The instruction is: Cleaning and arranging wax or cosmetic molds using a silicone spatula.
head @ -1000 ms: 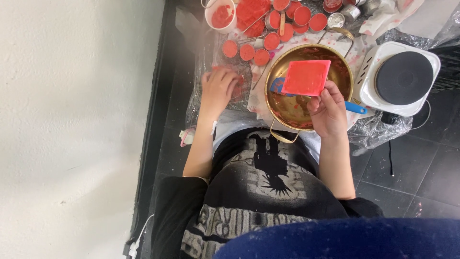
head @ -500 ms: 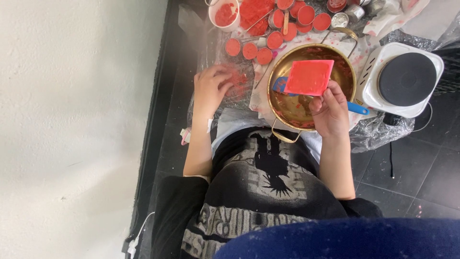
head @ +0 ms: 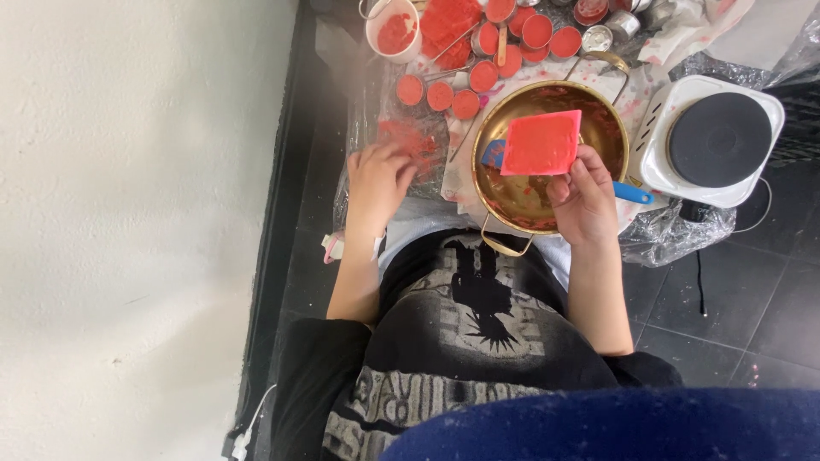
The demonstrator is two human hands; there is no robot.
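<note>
The right hand [head: 585, 201] grips a flat red square slab [head: 541, 142] by its edge, holding it above the brass pot [head: 598, 119]; a blue-handled tool [head: 634, 194] lies across the pot beneath it; the left hand [head: 377, 182] rests open, fingers spread, on red-stained plastic sheeting [head: 418, 145]; small red-filled tins [head: 440, 94] sit beyond; a white hotplate [head: 713, 141] stands beside the pot.

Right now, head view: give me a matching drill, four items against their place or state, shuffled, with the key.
Things:
1. red square slab
2. brass pot
3. hot plate
4. white cup

Places or states:
A. on the floor at far right, black round top
B. held by the right hand over the pot
C. at the top left of the spread, red material inside
D. on the plastic sheet, between the small red tins and the hot plate

Pairs: 1-B, 2-D, 3-A, 4-C
</note>
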